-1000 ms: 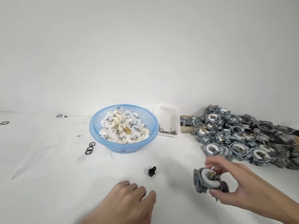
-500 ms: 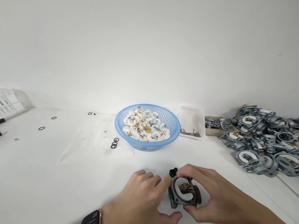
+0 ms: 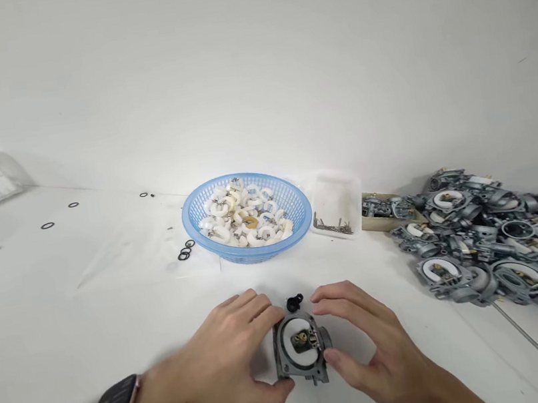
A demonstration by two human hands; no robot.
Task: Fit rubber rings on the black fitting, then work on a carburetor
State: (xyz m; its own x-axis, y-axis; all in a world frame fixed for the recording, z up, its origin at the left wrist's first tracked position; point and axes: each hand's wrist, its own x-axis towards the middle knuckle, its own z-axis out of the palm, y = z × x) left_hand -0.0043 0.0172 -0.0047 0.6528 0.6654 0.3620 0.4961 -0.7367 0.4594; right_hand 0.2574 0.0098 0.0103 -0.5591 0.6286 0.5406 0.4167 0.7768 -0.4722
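A plain white wall meets a white tabletop [image 3: 132,336], where a metal carburettor body [image 3: 302,347] lies with its white float ring facing up, its left side gripped between the left hand's [image 3: 231,355] thumb and fingers, seemingly to steady it. The right hand [image 3: 382,346] curves loosely at its other side, thumb by the round port; whether it presses is unclear. A small black fitting [image 3: 294,303] sits just beyond, while the blue basket [image 3: 257,254] of floats and the heaped carburettors [image 3: 486,236] lie farther out, apparently leaving working space.
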